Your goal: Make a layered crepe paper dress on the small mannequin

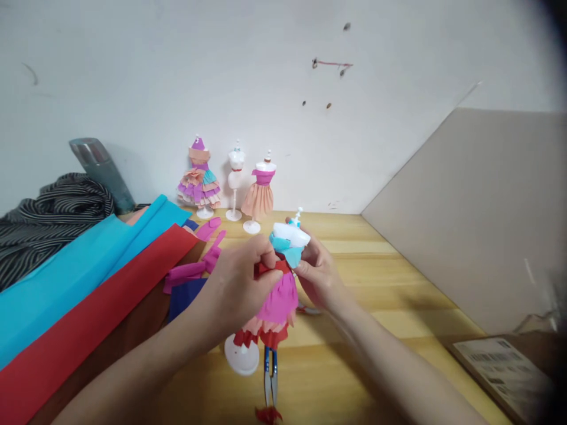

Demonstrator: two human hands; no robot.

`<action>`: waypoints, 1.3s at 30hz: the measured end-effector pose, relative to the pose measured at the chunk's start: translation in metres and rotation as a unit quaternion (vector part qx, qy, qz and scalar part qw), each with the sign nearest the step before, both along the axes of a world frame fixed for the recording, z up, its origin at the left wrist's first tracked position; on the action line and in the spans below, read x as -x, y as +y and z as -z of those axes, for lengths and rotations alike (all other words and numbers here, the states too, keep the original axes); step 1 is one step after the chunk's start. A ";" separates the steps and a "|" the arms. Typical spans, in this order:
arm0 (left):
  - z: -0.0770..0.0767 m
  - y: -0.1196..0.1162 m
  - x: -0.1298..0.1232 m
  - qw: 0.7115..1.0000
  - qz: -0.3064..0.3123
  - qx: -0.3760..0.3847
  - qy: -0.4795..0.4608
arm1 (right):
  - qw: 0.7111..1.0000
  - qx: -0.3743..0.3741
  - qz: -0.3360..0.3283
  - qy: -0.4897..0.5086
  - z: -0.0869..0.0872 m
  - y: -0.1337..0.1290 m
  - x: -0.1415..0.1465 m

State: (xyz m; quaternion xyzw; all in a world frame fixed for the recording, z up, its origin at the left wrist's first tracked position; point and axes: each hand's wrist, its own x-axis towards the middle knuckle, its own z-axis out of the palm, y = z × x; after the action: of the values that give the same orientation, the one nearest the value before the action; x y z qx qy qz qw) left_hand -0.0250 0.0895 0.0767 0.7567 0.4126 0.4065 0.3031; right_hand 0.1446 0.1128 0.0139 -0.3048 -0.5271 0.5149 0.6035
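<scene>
A small white dress-form mannequin [290, 234] leans in front of me, its round base [241, 355] near the table. It wears a light blue bodice [293, 255] and a layered crepe-paper skirt [282, 300] in pink, peach and red. My left hand [243, 274] pinches a red paper strip [280, 267] at the waist between thumb and fingers. With my right hand [319, 268] I grip the mannequin's torso from the right; some of those fingers are hidden behind it. Blue-handled snips [270, 378] lie below the skirt, beside a red paper scrap [268, 414].
Three more mannequins stand by the wall, one in a tiered dress [199, 180], one bare [236, 177], one in a peach skirt [259, 198]. Blue paper [80, 260] and red paper [101, 301] spread leftward. A bottle [101, 171] and striped cloth [66, 203] sit behind; cardboard [496, 372] lies right.
</scene>
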 end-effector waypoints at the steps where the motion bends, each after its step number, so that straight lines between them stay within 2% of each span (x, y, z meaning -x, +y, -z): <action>1: -0.003 -0.001 0.002 1.000 -0.001 0.004 0.003 | 1.000 -0.007 -0.002 0.003 0.000 0.002 0.000; 6: -0.011 0.006 0.021 0.998 0.001 0.051 -0.026 | 0.999 -0.025 -0.021 -0.004 -0.001 0.013 -0.002; 10: -0.008 0.023 0.033 0.998 -0.056 -0.016 0.020 | 0.998 -0.035 -0.051 -0.025 0.000 0.020 -0.006; 13: -0.002 0.028 0.028 0.995 -0.072 -0.039 0.054 | 0.996 -0.050 -0.064 -0.041 -0.001 0.021 -0.009; 18: 0.004 0.026 0.015 0.994 -0.068 -0.070 0.058 | 0.993 -0.058 -0.085 -0.059 -0.005 0.020 -0.010; 22: 0.005 0.022 0.018 0.995 -0.060 -0.071 0.042 | 0.993 -0.050 -0.091 -0.052 -0.006 0.019 -0.011; 29: -0.005 0.005 0.017 0.977 -0.135 -0.137 0.096 | 0.994 -0.033 -0.087 -0.062 -0.013 0.012 -0.006; 34: -0.002 0.009 0.011 0.977 -0.120 -0.131 0.119 | 0.994 -0.030 -0.082 -0.062 -0.015 0.012 -0.005; 39: 0.006 0.017 0.009 0.989 -0.086 -0.108 0.044 | 0.994 -0.045 -0.075 -0.071 -0.012 0.012 -0.007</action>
State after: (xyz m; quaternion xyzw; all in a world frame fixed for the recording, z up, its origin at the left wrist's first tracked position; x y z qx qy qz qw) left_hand -0.0344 0.1064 0.0704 0.7642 0.4426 0.4393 0.1649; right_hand 0.1517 0.1244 0.0259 -0.2725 -0.6124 0.5119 0.5372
